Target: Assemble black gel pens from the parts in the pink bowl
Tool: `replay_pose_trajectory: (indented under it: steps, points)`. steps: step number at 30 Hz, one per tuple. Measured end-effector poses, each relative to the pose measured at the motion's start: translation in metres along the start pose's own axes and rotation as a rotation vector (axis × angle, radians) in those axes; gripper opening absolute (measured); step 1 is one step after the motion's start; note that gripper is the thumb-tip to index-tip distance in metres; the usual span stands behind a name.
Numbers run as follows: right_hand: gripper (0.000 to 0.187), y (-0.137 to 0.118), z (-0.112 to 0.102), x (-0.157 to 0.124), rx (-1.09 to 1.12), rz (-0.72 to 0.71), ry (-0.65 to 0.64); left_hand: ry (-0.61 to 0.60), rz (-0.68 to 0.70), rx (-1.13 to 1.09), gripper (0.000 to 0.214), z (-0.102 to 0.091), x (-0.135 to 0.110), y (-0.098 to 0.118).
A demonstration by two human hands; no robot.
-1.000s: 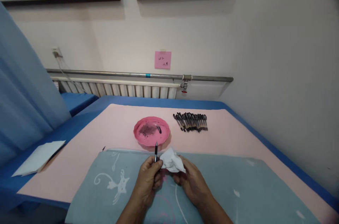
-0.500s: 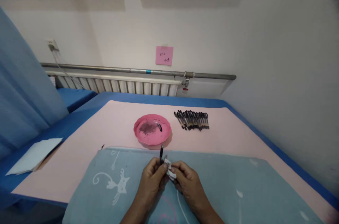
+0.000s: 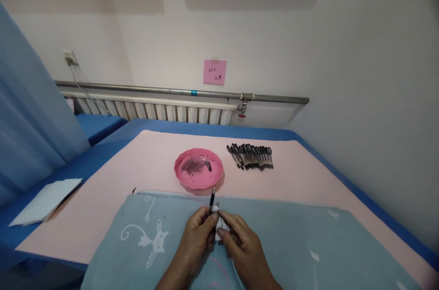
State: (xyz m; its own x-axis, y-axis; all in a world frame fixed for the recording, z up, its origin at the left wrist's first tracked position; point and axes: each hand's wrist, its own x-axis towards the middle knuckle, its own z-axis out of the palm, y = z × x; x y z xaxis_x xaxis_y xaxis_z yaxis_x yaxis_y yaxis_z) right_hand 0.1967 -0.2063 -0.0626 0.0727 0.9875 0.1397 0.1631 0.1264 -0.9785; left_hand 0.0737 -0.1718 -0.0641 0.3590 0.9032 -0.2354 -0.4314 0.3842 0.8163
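My left hand point(image 3: 196, 234) is closed around a black pen point(image 3: 212, 199), its tip pointing up and away from me. A crumpled white tissue point(image 3: 222, 228) lies between both hands, and my right hand point(image 3: 244, 240) pinches it beside the pen. The pen's lower part is hidden by my fingers. Just beyond the hands stands a pink scalloped plate point(image 3: 178, 176) with dark smudges and a black pen cap point(image 3: 208, 165) in it. To its right, several capped black pens point(image 3: 252, 156) lie side by side in a row.
A teal cloth point(image 3: 291, 235) with a white cat pattern covers the near side of the pink table sheet point(image 3: 113, 180). White papers point(image 3: 46, 201) lie at the left edge. A small dark piece point(image 3: 133, 190) rests near the cloth's corner. A blue curtain point(image 3: 30, 107) hangs at left.
My right fingers have shifted over the tissue and now cover more of it. The pen in my left hand leans slightly more to the right. The view has shifted slightly.
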Motion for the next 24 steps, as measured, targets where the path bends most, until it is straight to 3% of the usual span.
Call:
replay_pose_trajectory:
  steps: [4,7,12,15,20,24]
  points:
    - [0.031,-0.001,-0.008,0.012,0.315,0.216,0.211,-0.047,0.057,0.054,0.038,0.0,-0.005,0.0]
    - [0.033,-0.004,-0.009,0.022,0.525,0.241,0.294,-0.069,0.07,0.098,0.039,0.003,-0.007,0.002]
    - [0.029,-0.015,0.005,0.026,0.594,0.198,0.18,-0.115,-0.044,0.08,0.035,0.001,-0.007,0.007]
    - [0.025,-0.02,0.011,0.025,0.691,0.255,0.135,-0.139,-0.2,-0.017,0.033,-0.005,-0.007,0.009]
    - [0.037,-0.021,0.009,0.024,0.675,0.345,0.027,-0.233,-0.353,-0.073,0.036,-0.012,-0.009,0.008]
    - [0.036,-0.018,0.01,0.018,0.605,0.312,-0.016,-0.249,-0.362,-0.12,0.039,-0.013,-0.009,0.005]
